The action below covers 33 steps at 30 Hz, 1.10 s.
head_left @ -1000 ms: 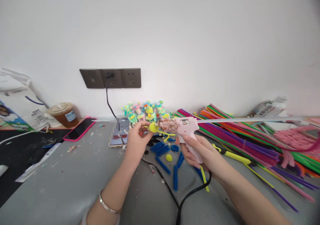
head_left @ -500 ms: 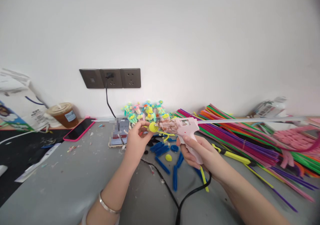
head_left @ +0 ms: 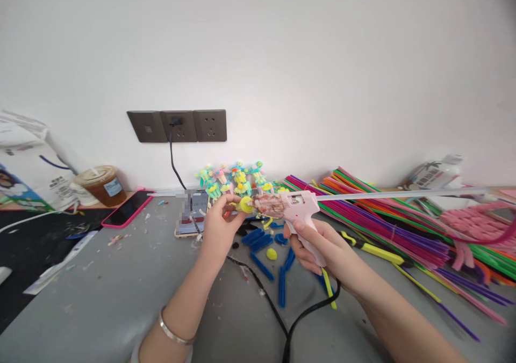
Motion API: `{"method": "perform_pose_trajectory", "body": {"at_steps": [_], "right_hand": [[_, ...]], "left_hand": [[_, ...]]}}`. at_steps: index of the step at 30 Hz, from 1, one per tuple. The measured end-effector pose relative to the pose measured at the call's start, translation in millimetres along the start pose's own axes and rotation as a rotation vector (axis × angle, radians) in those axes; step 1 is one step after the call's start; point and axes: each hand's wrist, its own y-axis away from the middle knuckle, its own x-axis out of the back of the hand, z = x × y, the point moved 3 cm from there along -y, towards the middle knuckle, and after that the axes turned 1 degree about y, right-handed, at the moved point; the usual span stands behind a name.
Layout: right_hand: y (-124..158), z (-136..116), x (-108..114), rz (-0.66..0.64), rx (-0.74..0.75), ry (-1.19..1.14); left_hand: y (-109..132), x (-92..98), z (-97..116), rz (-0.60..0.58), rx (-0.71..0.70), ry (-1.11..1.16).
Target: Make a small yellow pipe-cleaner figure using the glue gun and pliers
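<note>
A pink glue gun [head_left: 302, 211] was held above the worktop [head_left: 121, 293] in the right hand [head_left: 316, 242], whose grip was wrapped round the handle; a clear glue stick [head_left: 387, 195] was left projecting from its rear. A small round yellow piece [head_left: 244, 204] was pinched in the narrow grip of the left hand [head_left: 220, 223], and the gun's nozzle was directed at it; whether the two were touching could not be told. Below, blue fuzzy pieces [head_left: 262, 242] and a yellow ball [head_left: 271, 254] were strewn. Colourful figures [head_left: 241, 179] were grouped near the wall [head_left: 282, 84], while pipe cleaners [head_left: 379, 231] and a yellow cutter [head_left: 382, 253] were laid to the right.
</note>
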Motion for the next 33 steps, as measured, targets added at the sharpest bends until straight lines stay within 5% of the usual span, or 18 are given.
{"method": "perform_pose_trajectory", "body": {"at_steps": [20, 33], "right_hand": [[-1.3, -3.8, 4.1, 0.09, 0.047, 0.035], [0.7, -4.7, 1.2, 0.011, 0.074, -0.037]], "left_hand": [[0.2, 0.7, 1.1, -0.005, -0.029, 0.029], [0.6, 0.5, -1.8, -0.038, -0.036, 0.023]]}}
